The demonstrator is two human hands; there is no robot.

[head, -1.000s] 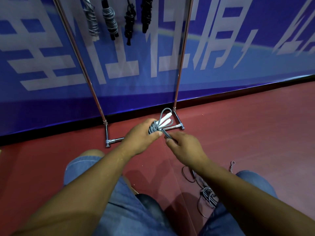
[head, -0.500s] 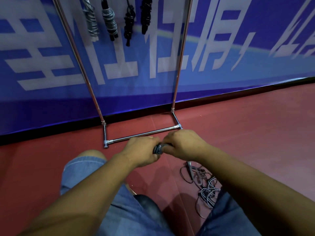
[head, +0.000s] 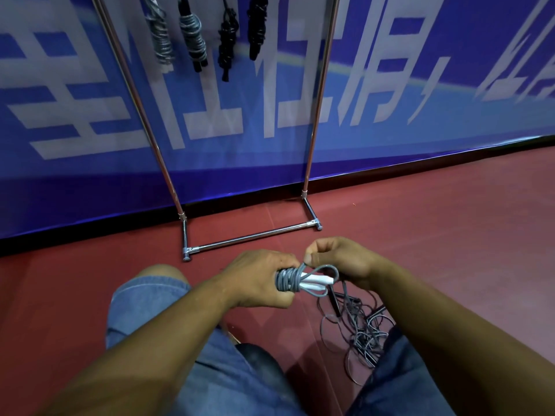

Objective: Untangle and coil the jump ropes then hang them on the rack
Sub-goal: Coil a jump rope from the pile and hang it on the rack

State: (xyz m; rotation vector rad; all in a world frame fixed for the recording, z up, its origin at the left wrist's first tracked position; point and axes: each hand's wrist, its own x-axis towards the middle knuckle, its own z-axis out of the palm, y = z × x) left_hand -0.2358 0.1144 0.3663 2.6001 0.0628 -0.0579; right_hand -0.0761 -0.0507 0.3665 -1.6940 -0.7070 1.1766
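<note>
Spanning the background, a blue banner [head: 390,130] meets a red floor [head: 450,235], and a chrome rack [head: 252,237] stands on that floor against it, with four wrapped ropes [head: 192,40] hanging between its uprights. A loose tangle of ropes [head: 360,331] lies on the floor by the person's right knee, not yet sorted. In front of the rack's bottom bar the left hand [head: 255,277] grips a grey rope bundle [head: 288,279], its fingers curled round the tight turns. The right hand [head: 339,259] pinches the rope's free end [head: 301,267] between thumb and forefinger just above the bundle. Two white handles [head: 318,279] stick out of the bundle toward the right hand, ringed by a small loop [head: 330,270]. The step looks like locking off the wrap. A firm left grip would keep the turns from slackening, and the end wants drawing snug, with a loop left free to go over the rack.
</note>
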